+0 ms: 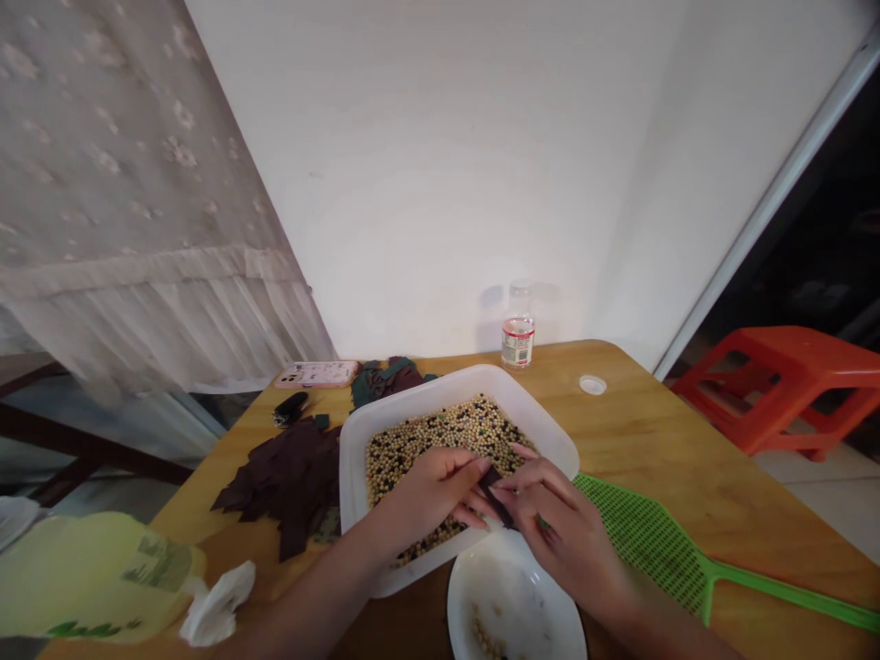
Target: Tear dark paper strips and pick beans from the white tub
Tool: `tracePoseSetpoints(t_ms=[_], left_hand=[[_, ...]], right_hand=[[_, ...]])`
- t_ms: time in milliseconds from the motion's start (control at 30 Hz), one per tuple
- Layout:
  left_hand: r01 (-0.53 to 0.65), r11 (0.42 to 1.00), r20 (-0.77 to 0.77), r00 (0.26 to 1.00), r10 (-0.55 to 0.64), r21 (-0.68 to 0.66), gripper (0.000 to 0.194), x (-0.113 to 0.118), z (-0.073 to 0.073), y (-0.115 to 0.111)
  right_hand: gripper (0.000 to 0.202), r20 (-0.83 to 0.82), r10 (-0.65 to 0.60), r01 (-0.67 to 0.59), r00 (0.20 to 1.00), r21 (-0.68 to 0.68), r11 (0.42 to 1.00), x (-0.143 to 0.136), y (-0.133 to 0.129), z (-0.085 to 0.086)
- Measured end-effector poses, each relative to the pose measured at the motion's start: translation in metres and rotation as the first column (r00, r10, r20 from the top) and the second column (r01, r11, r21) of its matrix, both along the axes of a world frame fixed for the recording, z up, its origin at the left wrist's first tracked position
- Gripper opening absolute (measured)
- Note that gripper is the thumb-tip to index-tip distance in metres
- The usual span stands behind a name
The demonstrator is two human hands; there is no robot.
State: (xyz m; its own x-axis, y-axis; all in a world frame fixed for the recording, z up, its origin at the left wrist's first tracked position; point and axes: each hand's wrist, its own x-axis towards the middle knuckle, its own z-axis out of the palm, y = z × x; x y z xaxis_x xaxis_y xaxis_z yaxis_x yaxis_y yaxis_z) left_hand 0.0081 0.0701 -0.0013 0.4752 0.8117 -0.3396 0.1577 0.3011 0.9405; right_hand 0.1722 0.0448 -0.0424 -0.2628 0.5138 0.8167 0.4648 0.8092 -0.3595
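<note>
My left hand (446, 481) and my right hand (554, 509) meet over a white plastic tub (354, 486), fingertips pinched together. Between them is a small dark brown strip (496, 495), which looks like cloth, gripped from both sides. Many small beige and black beads (440, 426) fill the tub's bottom. Just below the hands stands a white bowl (509, 596) with a few beige beads in it. Left of the tub lies a heap of dark brown pieces (295, 477), and behind it a smaller green and brown pile (391, 378).
A green fly swatter (639, 532) lies at right. Toward the wall are a clear bottle (518, 339), a white lid (592, 385), a phone (316, 373) and a black key fob (290, 407). A yellowish bag (103, 577) and crumpled tissue (218, 605) sit front left; an orange stool (790, 376) stands beyond.
</note>
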Motion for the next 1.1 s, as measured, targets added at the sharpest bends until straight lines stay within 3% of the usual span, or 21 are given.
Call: tracePoseSetpoints(t_ms=[1100], left_hand=[[0.011, 1.0, 0.01, 1.0, -0.011, 0.007, 0.041, -0.0003, -0.0015, 0.0011]], right_hand=[[0.024, 0.002, 0.012, -0.012, 1.0, -0.005, 1.0, 0.0004, 0.0011, -0.0013]])
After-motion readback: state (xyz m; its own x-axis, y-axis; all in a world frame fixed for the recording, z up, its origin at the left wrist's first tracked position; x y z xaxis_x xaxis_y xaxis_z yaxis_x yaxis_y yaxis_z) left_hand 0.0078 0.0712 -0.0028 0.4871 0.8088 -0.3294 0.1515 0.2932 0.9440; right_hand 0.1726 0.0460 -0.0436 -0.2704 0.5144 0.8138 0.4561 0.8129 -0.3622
